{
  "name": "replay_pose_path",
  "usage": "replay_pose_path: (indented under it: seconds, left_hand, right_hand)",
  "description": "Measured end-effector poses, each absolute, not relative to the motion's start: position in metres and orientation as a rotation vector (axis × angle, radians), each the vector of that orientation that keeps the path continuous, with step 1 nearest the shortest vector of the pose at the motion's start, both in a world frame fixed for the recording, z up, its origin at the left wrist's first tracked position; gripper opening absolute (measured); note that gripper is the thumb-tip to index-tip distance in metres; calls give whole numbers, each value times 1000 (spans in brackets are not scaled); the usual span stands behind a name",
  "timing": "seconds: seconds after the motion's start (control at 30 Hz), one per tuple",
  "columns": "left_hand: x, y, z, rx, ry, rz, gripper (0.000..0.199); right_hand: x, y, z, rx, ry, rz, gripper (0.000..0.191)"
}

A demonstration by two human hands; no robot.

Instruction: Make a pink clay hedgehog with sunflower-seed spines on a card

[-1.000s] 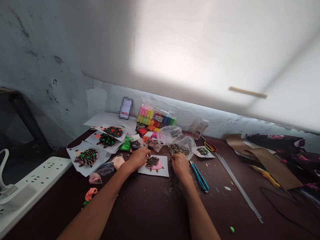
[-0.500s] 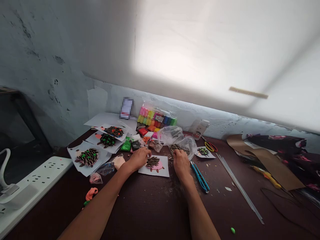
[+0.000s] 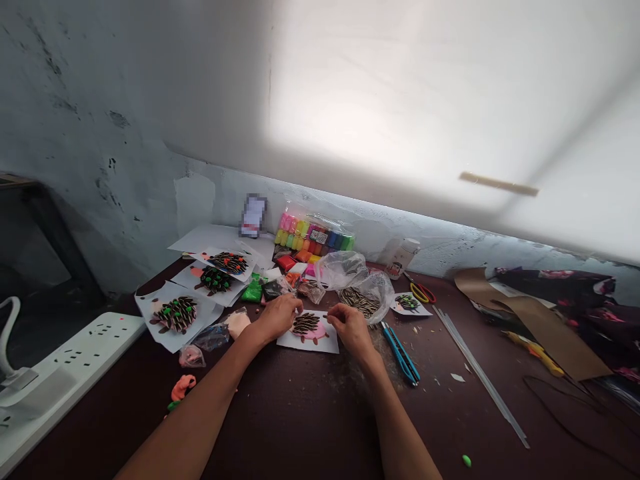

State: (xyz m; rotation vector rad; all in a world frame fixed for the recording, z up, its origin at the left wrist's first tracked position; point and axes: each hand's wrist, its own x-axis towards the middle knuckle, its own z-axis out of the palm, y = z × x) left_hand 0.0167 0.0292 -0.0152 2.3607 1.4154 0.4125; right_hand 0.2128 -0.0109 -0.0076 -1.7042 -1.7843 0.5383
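Right hand has moved off the bag of sunflower seeds to just right of the clay hedgehog, lying sideways at lower centre; left hand sits nearer, and whether either's curled fingers hold anything cannot be told.

Clay hedgehogs studded with seeds on white paper sheets, rainbow pack of modelling clay against a stained plaster wall, red-and-yellow scissors, blue craft knives, brown kraft paper over dark floral fabric, white power strip beside a dark brown bench
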Motion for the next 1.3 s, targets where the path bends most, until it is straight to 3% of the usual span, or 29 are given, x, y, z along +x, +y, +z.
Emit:
replay_pose_path:
  seconds: [0.4, 1.3]
  left_hand:
    - [17, 30, -17, 2367, 1415, 417, 29]
    - [17, 31, -18, 2368, 1419, 419, 29]
  right_hand:
    - [207, -14, -8, -1823, -1876, 471, 22]
    - [199, -15, -10, -1873, -1908, 400, 20]
